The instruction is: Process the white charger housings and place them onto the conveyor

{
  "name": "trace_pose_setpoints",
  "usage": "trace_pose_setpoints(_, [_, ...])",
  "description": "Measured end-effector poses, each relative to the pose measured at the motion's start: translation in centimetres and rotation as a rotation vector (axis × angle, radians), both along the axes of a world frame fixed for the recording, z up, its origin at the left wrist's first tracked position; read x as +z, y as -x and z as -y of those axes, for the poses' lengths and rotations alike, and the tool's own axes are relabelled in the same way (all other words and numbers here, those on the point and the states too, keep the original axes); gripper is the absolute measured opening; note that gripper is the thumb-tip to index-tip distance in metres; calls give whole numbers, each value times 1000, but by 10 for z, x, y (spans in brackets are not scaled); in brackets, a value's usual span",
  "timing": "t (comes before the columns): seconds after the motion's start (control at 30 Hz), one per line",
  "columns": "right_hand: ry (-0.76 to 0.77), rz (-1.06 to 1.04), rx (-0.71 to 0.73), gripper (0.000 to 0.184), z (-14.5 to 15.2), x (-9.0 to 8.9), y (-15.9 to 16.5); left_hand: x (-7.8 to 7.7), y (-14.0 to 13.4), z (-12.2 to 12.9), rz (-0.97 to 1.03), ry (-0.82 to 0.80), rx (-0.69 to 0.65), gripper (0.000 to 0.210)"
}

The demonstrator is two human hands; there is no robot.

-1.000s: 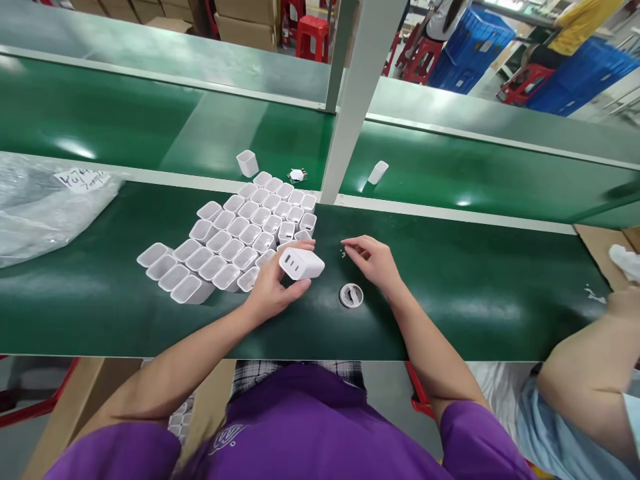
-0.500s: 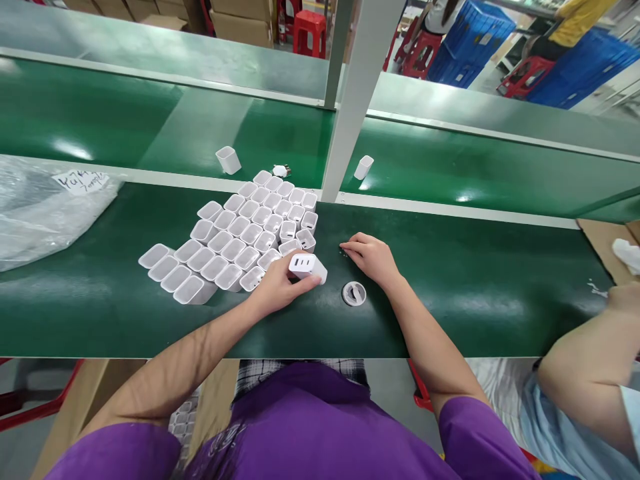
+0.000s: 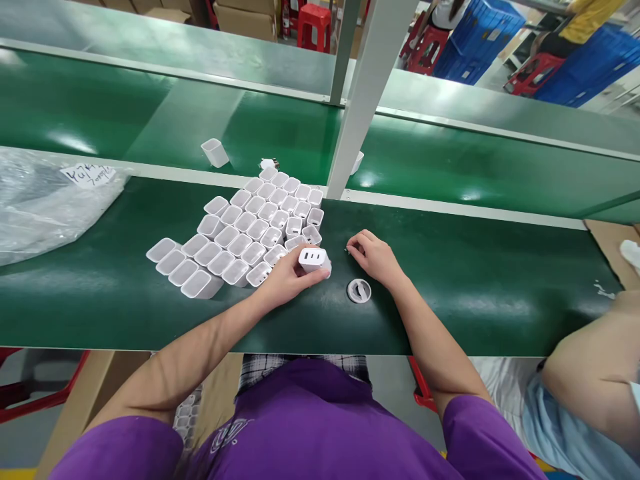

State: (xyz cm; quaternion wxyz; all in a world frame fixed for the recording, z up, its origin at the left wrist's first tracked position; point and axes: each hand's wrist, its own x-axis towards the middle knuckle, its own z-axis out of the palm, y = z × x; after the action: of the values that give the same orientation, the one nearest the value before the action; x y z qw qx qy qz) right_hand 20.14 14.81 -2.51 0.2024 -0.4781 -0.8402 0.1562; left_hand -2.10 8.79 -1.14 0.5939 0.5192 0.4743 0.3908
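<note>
My left hand (image 3: 287,277) grips a white charger housing (image 3: 314,259), its end with several port slots turned up towards me. To the right, my right hand (image 3: 373,257) rests low over the green table with thumb and fingertips pinched together. Tiny pale bits (image 3: 347,250) lie by those fingertips; whatever is between them is too small to make out. Below the right hand sits a round whitish dish-like piece (image 3: 359,291) with a strip across it. Left of my hands stand many white open-topped housings (image 3: 245,221) packed close together, some showing port holes inside.
Behind a pale rail, a green belt (image 3: 165,127) carries a loose housing (image 3: 215,153) and a small white part with metal (image 3: 269,163). A metal post (image 3: 357,100) rises beyond my hands. A plastic bag (image 3: 45,207) lies left; a co-worker's arm (image 3: 595,353) is at right.
The pieces on the back belt have moved left, one now partly behind the post. My right fingertips have drawn closer into a pinch. The held housing has turned slightly; the view has shifted a little.
</note>
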Motion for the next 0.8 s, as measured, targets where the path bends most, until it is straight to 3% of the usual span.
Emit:
trace_pose_setpoints(0.1, [51,-373,53,13,12,8,11,1,-1,1,45,68,-62,51])
trace_pose_setpoints(0.2, [-24,-517,87,14,26,14,24,2,-3,2,118,93,-113,57])
trace_pose_setpoints(0.5, [-519,-280,109,7,31,5,31,-2,-3,2,321,210,-113,62])
trace_pose_setpoints(0.6, [-608,-233,117,11,30,6,30,-1,-3,1,412,250,-147,64])
trace_pose_setpoints(0.7, [-575,-317,119,11,33,13,29,0,-4,2,427,259,-172,67])
trace_pose_setpoints(0.8, [-350,-560,35,8,40,22,31,-2,-7,3,330,213,-129,63])
